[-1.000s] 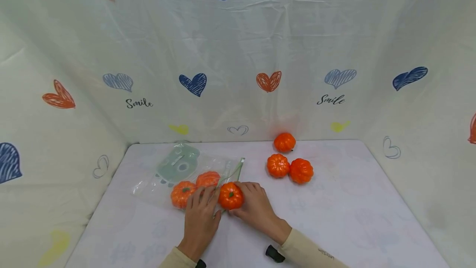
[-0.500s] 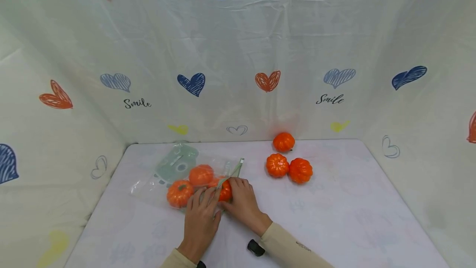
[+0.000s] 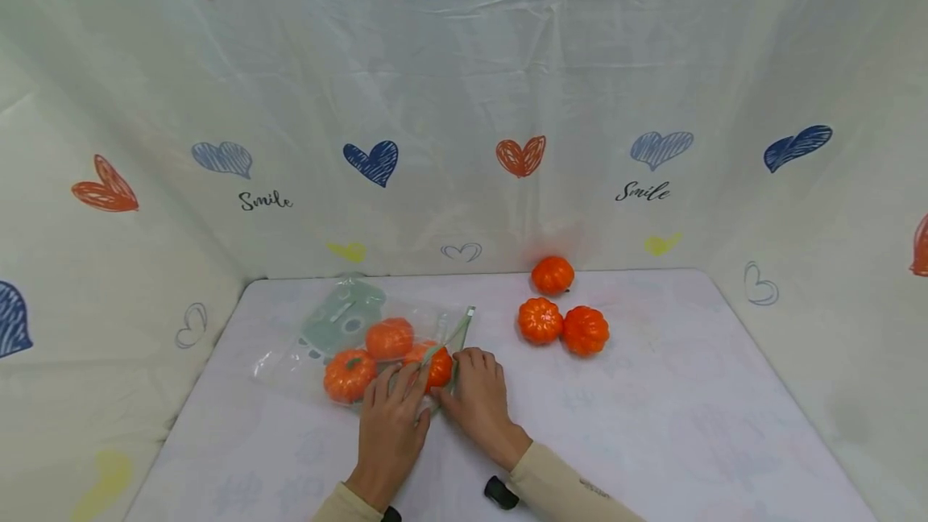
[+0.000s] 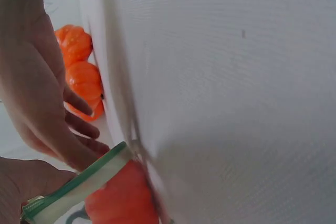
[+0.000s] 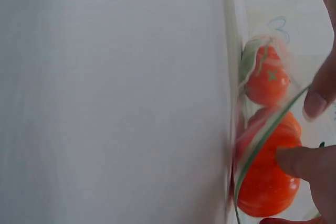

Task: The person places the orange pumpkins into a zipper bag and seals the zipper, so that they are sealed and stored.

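Note:
A clear zip bag (image 3: 286, 367) with a green seal strip lies on the table, its mouth toward the right. Inside are two small orange pumpkins (image 3: 350, 376), and a third pumpkin (image 3: 437, 367) sits at the mouth, partly covered by the strip. My left hand (image 3: 390, 433) holds the bag's near edge; in the left wrist view its thumb (image 4: 31, 184) lies against the strip (image 4: 79, 182). My right hand (image 3: 482, 401) is just right of the third pumpkin, fingers loosely extended. One of its digits (image 5: 310, 163) touches that pumpkin in the right wrist view.
Three more pumpkins (image 3: 540, 321) stand in a group at the back right of the white table (image 3: 674, 409). A light curtain (image 3: 449, 87) with printed hearts closes off the back and sides. A pale green printed shape (image 3: 344, 316) shows on the bag's far part.
The right hand has moved left, pushing the third pumpkin in under the bag's strip, then its fingers have eased back slightly to the right. The pumpkins inside have shifted left. The left hand stays put.

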Action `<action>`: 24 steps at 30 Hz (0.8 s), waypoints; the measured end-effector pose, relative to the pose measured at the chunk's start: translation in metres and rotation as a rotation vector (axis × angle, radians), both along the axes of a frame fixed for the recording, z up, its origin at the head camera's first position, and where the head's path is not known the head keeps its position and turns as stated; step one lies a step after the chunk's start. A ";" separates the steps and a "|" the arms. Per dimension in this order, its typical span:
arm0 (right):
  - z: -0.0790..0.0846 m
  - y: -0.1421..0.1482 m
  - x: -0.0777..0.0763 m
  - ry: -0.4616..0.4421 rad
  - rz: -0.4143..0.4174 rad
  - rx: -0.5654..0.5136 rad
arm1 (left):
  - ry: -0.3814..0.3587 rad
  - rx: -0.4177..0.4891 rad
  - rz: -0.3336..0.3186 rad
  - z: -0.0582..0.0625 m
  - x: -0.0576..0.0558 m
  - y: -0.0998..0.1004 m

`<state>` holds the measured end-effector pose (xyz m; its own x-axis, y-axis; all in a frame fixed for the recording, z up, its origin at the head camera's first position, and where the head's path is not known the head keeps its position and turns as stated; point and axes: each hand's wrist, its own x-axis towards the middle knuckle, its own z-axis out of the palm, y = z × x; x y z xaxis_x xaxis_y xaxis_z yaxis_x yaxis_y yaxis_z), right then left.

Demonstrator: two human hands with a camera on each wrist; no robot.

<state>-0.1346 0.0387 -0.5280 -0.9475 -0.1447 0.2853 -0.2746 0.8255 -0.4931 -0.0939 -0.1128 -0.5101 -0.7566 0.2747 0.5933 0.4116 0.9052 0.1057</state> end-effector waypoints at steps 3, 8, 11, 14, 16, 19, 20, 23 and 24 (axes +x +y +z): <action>-0.001 -0.006 -0.003 0.027 -0.014 0.021 | 0.008 -0.001 -0.008 0.000 0.000 0.000; -0.002 -0.010 -0.010 0.020 -0.020 0.033 | 0.003 -0.006 -0.006 -0.001 -0.001 0.000; 0.000 -0.003 -0.009 -0.009 -0.021 0.018 | 0.010 -0.006 -0.004 -0.001 0.000 -0.001; 0.005 0.014 -0.007 -0.011 -0.029 -0.011 | 0.021 -0.006 -0.004 -0.002 0.001 -0.001; 0.010 0.030 -0.006 0.019 -0.049 -0.015 | 0.024 0.000 -0.007 -0.002 0.001 -0.002; 0.019 0.061 -0.007 0.103 -0.096 -0.014 | 0.026 0.014 -0.013 -0.001 0.001 -0.002; 0.022 0.071 -0.008 0.133 -0.112 -0.012 | 0.027 0.016 -0.013 -0.001 0.000 -0.002; 0.028 0.104 -0.013 0.209 -0.136 -0.012 | 0.030 0.016 -0.010 0.000 -0.001 -0.003; 0.029 0.115 -0.015 0.226 -0.138 -0.014 | 0.031 0.016 -0.009 0.000 -0.001 -0.003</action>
